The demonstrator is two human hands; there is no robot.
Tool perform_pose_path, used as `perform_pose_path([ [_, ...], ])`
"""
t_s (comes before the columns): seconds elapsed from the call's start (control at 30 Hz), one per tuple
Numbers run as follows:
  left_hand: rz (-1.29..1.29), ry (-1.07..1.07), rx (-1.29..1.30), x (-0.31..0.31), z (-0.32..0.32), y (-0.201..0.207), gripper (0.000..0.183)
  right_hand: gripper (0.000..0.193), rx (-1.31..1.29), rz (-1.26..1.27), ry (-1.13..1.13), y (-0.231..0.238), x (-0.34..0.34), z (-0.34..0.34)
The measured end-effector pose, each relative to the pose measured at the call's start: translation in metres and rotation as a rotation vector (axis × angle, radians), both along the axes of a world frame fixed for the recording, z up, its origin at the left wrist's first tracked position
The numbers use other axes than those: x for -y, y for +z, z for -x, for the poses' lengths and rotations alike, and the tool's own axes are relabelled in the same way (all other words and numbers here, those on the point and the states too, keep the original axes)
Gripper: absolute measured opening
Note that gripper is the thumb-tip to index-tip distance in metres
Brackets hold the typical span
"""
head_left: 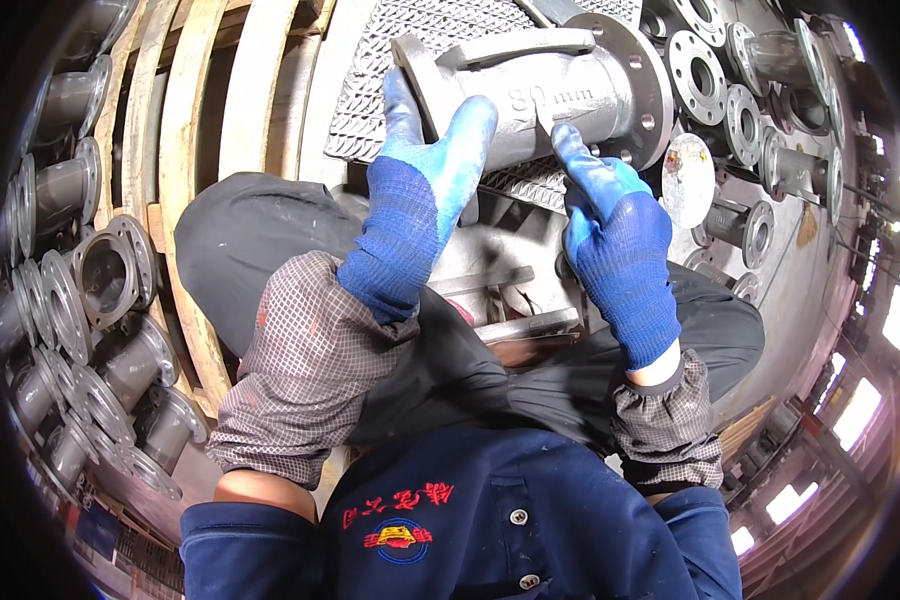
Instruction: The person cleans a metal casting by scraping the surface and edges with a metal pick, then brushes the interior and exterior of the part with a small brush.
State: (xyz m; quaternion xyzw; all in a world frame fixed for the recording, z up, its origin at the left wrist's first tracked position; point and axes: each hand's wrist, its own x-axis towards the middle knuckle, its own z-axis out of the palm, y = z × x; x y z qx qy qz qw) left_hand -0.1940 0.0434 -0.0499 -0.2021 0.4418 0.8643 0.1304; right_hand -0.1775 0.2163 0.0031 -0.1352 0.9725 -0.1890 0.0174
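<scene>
A grey cast-metal flanged valve body lies tilted across a ridged metal grating, with raised markings on its side. My left hand is closed on its left end, the fingers behind the left flange and the thumb along the near side of the body. My right hand is at the body's near side by the larger right flange, index finger stretched toward the metal and the other fingers curled. A thin pale pointed shape stands at that fingertip; whatever the curled fingers hold is hidden. Both hands wear blue coated gloves.
The ridged grating lies beneath the valve body. A wooden pallet is at left, with several flanged castings beyond it. More flanged castings are piled at right, near a pale round disc. Metal bars lie between my legs.
</scene>
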Motion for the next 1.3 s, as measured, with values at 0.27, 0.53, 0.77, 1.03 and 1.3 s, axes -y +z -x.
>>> perform_pose_path([
  [0.27, -0.211, 0.175, -0.026, -0.008, 0.000, -0.005, 0.053, 0.053, 0.049, 0.000, -0.071, 0.012, 0.010, 0.000],
  [0.53, 0.121, 0.011, -0.070, 0.002, -0.004, 0.009, 0.061, 0.053, -0.065, 0.193, -0.065, 0.013, 0.005, 0.001],
  [0.77, 0.406, -0.038, -0.236, 0.005, -0.007, 0.009, 0.057, 0.036, -0.019, 0.817, -0.570, -0.003, -0.036, -0.034],
  [1.03, 1.388, -0.385, -0.980, 0.042, -0.008, -0.009, 0.040, 0.036, 0.090, 0.658, -1.125, -0.067, -0.132, -0.056],
  [1.3, 1.438, -0.371, -0.872, 0.040, -0.016, -0.003, 0.036, 0.034, 0.135, 0.395, -1.081, -0.094, -0.152, -0.067],
])
